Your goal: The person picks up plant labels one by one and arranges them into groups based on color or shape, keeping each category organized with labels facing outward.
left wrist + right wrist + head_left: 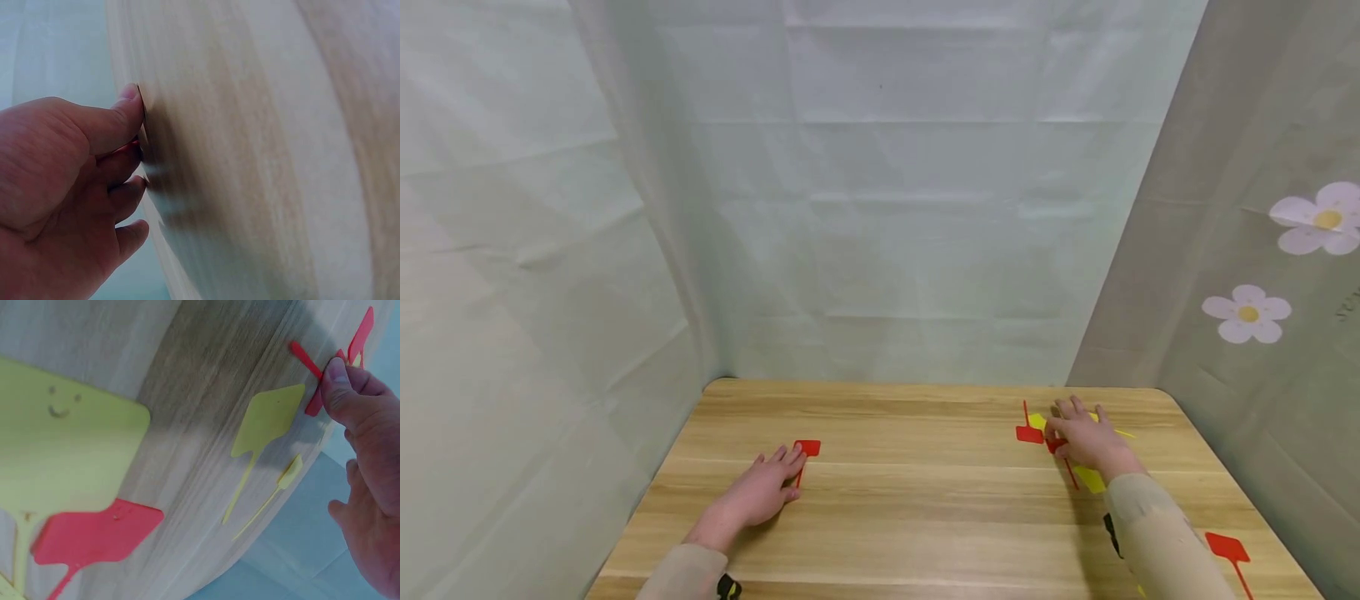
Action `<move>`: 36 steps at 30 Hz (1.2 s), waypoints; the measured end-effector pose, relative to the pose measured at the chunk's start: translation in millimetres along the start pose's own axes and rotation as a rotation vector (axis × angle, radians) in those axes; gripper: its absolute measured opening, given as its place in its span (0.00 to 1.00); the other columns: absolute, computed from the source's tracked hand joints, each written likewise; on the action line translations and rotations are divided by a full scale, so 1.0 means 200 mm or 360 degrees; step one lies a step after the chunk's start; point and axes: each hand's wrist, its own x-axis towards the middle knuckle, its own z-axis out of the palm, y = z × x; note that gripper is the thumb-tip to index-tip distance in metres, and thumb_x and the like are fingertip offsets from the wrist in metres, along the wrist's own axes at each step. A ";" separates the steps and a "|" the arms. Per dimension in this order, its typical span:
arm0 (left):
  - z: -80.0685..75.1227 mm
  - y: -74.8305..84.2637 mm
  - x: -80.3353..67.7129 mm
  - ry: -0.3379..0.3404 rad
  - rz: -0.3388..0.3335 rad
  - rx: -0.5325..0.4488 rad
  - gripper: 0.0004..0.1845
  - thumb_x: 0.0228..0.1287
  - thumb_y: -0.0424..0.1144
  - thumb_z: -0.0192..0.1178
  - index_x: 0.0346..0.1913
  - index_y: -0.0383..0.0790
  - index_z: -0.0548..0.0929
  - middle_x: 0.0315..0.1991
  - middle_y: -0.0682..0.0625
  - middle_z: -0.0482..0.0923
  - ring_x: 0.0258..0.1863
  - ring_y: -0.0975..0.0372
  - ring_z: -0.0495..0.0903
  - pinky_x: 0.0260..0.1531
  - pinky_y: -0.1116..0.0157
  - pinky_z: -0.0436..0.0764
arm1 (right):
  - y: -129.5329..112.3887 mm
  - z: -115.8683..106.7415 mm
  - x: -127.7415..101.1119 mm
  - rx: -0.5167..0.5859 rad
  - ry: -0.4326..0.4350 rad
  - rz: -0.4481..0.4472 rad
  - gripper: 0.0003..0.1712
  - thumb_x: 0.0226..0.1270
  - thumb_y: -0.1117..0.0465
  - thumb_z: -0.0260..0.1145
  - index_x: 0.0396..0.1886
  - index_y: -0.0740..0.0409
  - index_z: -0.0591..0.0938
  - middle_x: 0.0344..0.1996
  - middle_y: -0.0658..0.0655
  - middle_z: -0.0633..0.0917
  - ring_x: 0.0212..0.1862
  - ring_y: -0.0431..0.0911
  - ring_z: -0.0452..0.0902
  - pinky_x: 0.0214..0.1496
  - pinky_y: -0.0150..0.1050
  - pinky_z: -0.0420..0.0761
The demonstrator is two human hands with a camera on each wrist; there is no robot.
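Observation:
On the left of the wooden table, my left hand (763, 492) rests with its fingertips on a red paddle-shaped tag (809, 447) with a thin stem. In the left wrist view, that tag shows only as a thin edge under the thumb and fingers. At the far right, my right hand (1086, 437) pinches another red paddle-shaped tag (314, 403) between thumb and fingers, its stem slanting toward me. Just left of this hand lies a further red tag (1029, 434), stem pointing away. Yellow tags (1092, 479) lie around and partly under the right hand.
Nearer me on the right lie a red tag (1227, 547) and, in the right wrist view, a large-looking yellow tag (69, 444) with a smiley mark. Pale cloth (887, 208) hangs behind the table and along both sides.

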 end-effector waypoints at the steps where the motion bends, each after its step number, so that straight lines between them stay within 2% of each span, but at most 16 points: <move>1: 0.00 0.00 0.00 0.0004 0.0009 0.0001 0.31 0.74 0.34 0.67 0.75 0.26 0.73 0.80 0.32 0.62 0.81 0.35 0.56 0.77 0.31 0.51 | 0.00 0.00 0.00 0.0003 0.0002 0.0007 0.17 0.63 0.62 0.80 0.34 0.43 0.78 0.75 0.78 0.67 0.78 0.81 0.49 0.70 0.85 0.49; 7: 0.01 -0.01 0.01 0.0004 0.0001 0.0045 0.32 0.74 0.35 0.68 0.75 0.27 0.73 0.80 0.33 0.62 0.81 0.36 0.57 0.77 0.32 0.52 | 0.01 -0.01 -0.02 0.0010 0.0038 0.0086 0.13 0.64 0.59 0.81 0.29 0.47 0.82 0.75 0.80 0.66 0.79 0.80 0.46 0.73 0.82 0.45; 12: 0.01 -0.02 0.02 -0.0005 -0.0013 0.0061 0.32 0.74 0.36 0.67 0.76 0.27 0.73 0.81 0.34 0.62 0.81 0.36 0.56 0.77 0.32 0.51 | 0.00 -0.02 -0.01 -0.0058 0.0044 0.0161 0.19 0.63 0.56 0.82 0.20 0.48 0.80 0.74 0.82 0.68 0.79 0.80 0.46 0.75 0.80 0.45; 19: 0.01 -0.01 0.02 -0.0017 -0.0020 0.0066 0.32 0.74 0.36 0.67 0.76 0.27 0.73 0.81 0.34 0.62 0.81 0.36 0.56 0.77 0.32 0.51 | -0.04 -0.05 -0.01 -0.0138 0.0015 0.0251 0.23 0.64 0.52 0.81 0.16 0.49 0.79 0.72 0.81 0.70 0.79 0.81 0.46 0.76 0.79 0.48; 23: 0.01 -0.02 0.02 -0.0018 -0.0020 0.0067 0.32 0.74 0.36 0.68 0.76 0.27 0.73 0.81 0.33 0.62 0.81 0.36 0.56 0.77 0.31 0.51 | -0.07 -0.08 -0.02 -0.0133 -0.0050 0.0372 0.21 0.64 0.50 0.80 0.18 0.53 0.82 0.71 0.83 0.70 0.78 0.82 0.46 0.76 0.79 0.50; 29: 0.01 -0.01 0.01 -0.0012 -0.0012 0.0077 0.32 0.74 0.35 0.68 0.75 0.27 0.73 0.80 0.33 0.62 0.81 0.35 0.57 0.77 0.31 0.51 | -0.12 -0.11 -0.04 -0.0006 -0.0172 0.0578 0.13 0.62 0.56 0.77 0.32 0.62 0.87 0.67 0.85 0.72 0.77 0.85 0.44 0.75 0.80 0.47; 34: 0.00 0.00 0.01 -0.0016 0.0001 0.0065 0.32 0.74 0.35 0.67 0.75 0.26 0.73 0.80 0.32 0.62 0.81 0.35 0.57 0.77 0.31 0.51 | -0.15 -0.09 -0.06 0.0126 -0.0182 0.0674 0.08 0.62 0.60 0.73 0.30 0.61 0.84 0.65 0.84 0.74 0.77 0.85 0.40 0.73 0.83 0.46; 36: 0.01 0.00 0.01 -0.0014 0.0002 0.0074 0.32 0.74 0.35 0.67 0.75 0.26 0.73 0.80 0.32 0.62 0.81 0.35 0.57 0.77 0.31 0.51 | -0.17 -0.09 -0.06 0.0157 -0.0172 0.0701 0.08 0.61 0.62 0.72 0.32 0.63 0.84 0.64 0.84 0.75 0.77 0.85 0.40 0.72 0.84 0.47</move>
